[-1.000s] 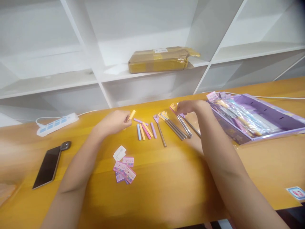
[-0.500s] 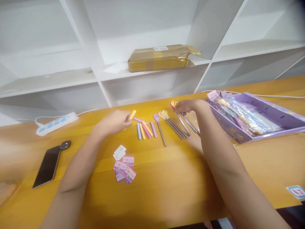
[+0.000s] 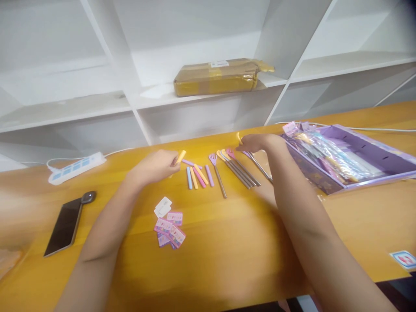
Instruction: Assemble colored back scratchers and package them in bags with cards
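Observation:
My left hand (image 3: pixel 157 167) is closed around a short yellow tube (image 3: pixel 181 157), which sticks up from the fist. Beside it lie several short coloured tubes (image 3: pixel 199 177) in blue, yellow, pink and purple. My right hand (image 3: pixel 256 142) pinches a back scratcher with a yellow claw head (image 3: pixel 239 138); its rod is hidden by the hand and arm. Just under those fingers rests a purple-headed back scratcher (image 3: pixel 259 166). To the left, several metal-rod back scratchers (image 3: pixel 241 172) with yellow and pink heads lie side by side, and one purple back scratcher (image 3: pixel 218 174) lies apart.
On the right stands a purple box (image 3: pixel 341 187) holding plastic-wrapped items (image 3: pixel 329 154). Pink cards (image 3: pixel 170 229) and white cards (image 3: pixel 163 207) lie in front. At left are a power strip (image 3: pixel 78 168), a tablet (image 3: pixel 63 227) and a mouse (image 3: pixel 89 197). A taped carton (image 3: pixel 214 80) sits on the shelf.
The pink-headed back scratcher has moved left from beside my right hand into the row of rods. My right hand now has only the yellow head at its fingertips. My left hand stays put.

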Demonstrator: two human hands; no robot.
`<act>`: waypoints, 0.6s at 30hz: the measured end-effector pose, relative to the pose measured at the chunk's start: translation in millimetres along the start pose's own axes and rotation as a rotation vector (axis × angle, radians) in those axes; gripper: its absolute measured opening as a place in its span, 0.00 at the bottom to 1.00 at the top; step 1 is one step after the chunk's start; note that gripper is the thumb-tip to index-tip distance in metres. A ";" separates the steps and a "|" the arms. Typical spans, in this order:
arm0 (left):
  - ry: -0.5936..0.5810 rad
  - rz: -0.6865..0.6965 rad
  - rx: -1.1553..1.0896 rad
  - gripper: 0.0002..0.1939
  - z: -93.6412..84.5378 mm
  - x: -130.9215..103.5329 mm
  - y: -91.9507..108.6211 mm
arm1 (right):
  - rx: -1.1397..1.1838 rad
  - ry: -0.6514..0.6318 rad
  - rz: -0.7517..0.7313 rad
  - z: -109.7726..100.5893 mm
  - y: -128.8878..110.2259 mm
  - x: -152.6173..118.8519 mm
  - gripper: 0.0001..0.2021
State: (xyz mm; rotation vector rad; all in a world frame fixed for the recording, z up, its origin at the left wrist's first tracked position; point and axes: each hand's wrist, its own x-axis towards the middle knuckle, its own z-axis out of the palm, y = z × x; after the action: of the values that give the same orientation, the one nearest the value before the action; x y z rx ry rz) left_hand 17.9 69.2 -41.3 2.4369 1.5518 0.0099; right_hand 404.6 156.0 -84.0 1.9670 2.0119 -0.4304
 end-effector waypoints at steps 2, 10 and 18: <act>0.003 0.001 0.004 0.12 0.1 -0.4 -0.3 | -0.004 -0.007 0.010 -0.1 1.9 4.0 0.20; 0.001 0.012 0.004 0.12 -1.2 -0.7 3.3 | 0.108 0.171 -0.039 -19.5 0.0 -26.2 0.21; 0.003 -0.011 -0.011 0.11 -3.1 -1.7 7.0 | 0.751 0.436 -0.288 -29.2 -10.9 -71.3 0.20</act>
State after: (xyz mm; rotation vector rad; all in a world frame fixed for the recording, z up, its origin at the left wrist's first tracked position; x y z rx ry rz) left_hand 23.0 65.5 -36.7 2.4210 1.5618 0.0207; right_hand 395.3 102.8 -28.0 2.3301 2.7096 -1.0239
